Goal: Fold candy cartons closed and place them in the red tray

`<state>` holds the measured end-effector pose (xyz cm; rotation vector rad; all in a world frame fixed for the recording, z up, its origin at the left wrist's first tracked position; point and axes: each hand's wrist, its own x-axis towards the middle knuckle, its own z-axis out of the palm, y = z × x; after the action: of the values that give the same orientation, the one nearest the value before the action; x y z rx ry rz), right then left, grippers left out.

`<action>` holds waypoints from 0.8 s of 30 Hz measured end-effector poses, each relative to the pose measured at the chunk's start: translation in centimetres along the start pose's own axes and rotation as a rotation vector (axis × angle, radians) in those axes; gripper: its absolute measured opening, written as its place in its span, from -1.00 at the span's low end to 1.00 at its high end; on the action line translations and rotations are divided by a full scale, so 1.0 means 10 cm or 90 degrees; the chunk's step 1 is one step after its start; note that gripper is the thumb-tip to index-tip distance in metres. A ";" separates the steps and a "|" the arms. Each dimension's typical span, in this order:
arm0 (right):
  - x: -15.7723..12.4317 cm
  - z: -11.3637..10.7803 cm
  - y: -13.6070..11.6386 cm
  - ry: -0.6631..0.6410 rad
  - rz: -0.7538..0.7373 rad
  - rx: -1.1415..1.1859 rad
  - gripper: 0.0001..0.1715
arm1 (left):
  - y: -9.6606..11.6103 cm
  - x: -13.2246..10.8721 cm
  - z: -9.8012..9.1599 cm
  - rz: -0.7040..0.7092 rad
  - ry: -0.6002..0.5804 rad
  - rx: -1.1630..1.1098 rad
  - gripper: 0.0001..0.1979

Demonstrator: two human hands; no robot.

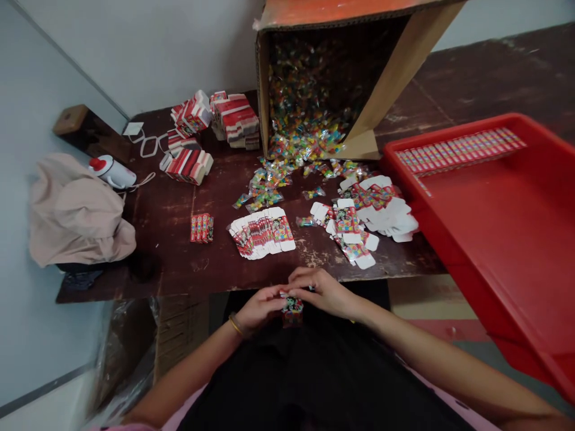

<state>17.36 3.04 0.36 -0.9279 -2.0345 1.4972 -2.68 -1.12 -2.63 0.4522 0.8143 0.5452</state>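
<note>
Just past the table's front edge, my left hand (262, 308) is closed on a small red printed candy box (292, 306). The fingers of my right hand (324, 291) press together at the box's upper end, also on it. Whether anything is inside the box cannot be seen. Beyond my hands lies a fanned row of flat candy boxes (263, 233). More unfolded boxes (348, 224) lie in a loose pile to the right. Small clear bags of coloured candy (269, 182) spread across the table, and a block of filled-out boxes (202, 228) stands to the left.
A cardboard carton (263, 96) on its side spills candy bags at the back. On the right, a red tray (485, 239) holds a row of boxes along its far side. Bundled flat boxes (188, 164), a white bottle (117, 173) and beige cloth (81, 209) are at left.
</note>
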 end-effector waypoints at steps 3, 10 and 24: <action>-0.13 0.01 -0.08 -0.047 -0.040 -0.040 -0.72 | 0.04 -0.01 -0.04 0.041 0.002 0.106 -0.50; 0.27 -0.34 0.38 0.182 -0.024 -0.211 -0.60 | 0.58 0.01 -0.15 0.080 -0.093 0.608 -0.54; 0.57 -0.66 0.13 0.160 -0.005 -0.022 -0.78 | 0.66 0.58 -0.02 0.144 0.137 0.217 -0.51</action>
<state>18.47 11.76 0.98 -1.0625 -1.8842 1.2745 -1.38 7.62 -2.19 0.8156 1.0771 0.6754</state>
